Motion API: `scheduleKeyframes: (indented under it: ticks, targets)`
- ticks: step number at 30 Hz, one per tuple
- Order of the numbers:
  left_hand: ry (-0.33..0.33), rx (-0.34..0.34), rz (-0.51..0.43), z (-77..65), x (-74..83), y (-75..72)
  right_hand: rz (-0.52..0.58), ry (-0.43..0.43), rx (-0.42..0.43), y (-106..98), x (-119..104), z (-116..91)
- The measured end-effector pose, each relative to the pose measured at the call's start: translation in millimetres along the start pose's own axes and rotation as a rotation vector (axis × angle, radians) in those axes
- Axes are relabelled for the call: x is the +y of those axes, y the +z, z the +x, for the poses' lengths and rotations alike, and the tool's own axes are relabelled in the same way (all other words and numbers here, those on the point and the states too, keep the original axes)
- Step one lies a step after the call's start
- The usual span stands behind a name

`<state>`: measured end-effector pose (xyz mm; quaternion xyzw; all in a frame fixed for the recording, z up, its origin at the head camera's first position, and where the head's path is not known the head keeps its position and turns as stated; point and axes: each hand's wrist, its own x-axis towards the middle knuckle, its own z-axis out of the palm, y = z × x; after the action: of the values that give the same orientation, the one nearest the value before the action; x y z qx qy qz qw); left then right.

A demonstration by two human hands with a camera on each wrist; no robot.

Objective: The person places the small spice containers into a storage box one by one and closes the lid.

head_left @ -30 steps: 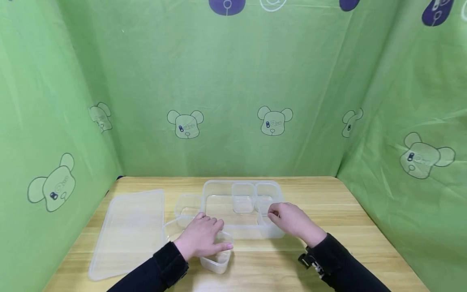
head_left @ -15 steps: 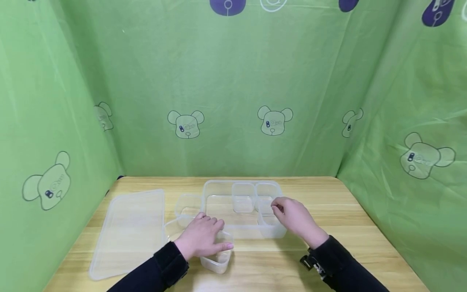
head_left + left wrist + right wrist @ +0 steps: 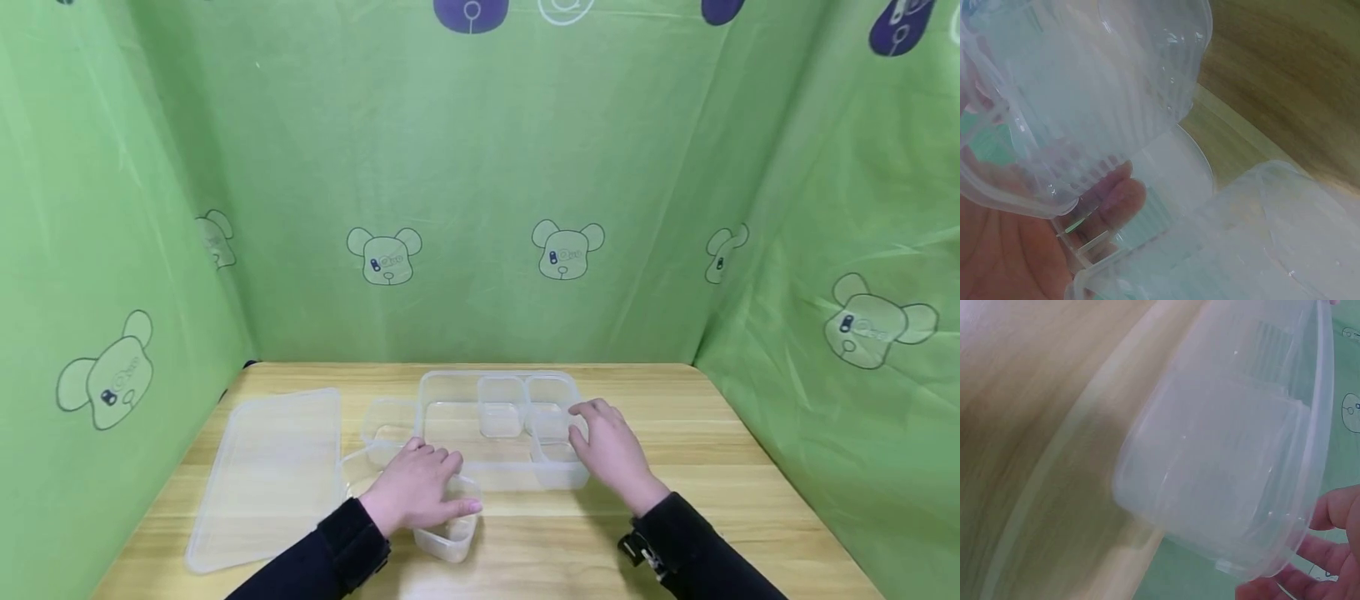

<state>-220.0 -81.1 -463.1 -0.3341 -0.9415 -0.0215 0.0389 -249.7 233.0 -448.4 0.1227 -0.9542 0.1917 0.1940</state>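
plastic box, large, clear, rectangular (image 3: 480,477), on pale wood-grain surface (image 3: 675,442); three small clear squarish tubs (image 3: 501,417) inside, at its middle and right. my right hand (image 3: 611,450) is at the box's right edge, fingers parted, released; contact with the rim: cannot tell. my left hand (image 3: 416,487) lies relaxed, thumb outstretched, across a clear small plastic container (image 3: 446,546) left-front of the box. flat translucent rectangular lid (image 3: 262,483) lies farther left.

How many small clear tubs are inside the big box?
3: the back middle tub, the back right tub, and the front right tub by the right hand.
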Motion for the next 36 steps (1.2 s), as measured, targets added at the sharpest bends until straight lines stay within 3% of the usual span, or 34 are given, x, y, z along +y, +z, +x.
scheduleKeyframes:
  ticks: [9,17,30,36]
  targets:
    - [0.005,0.003,0.003,-1.7,0.4,-2.0,0.058,0.111,-0.046,14.2,4.4,1.1]
    - [0.003,-0.002,-0.011,-2.1,1.0,-2.0,0.187,0.215,-0.119,26.9,7.1,0.9]
    - [0.001,0.039,-0.025,0.2,-0.3,-0.4,0.173,0.255,-0.151,32.1,9.2,2.6]
    - [-0.007,0.034,-0.1,-0.2,2.1,-2.5,0.169,0.265,-0.167,33.9,9.3,0.7]
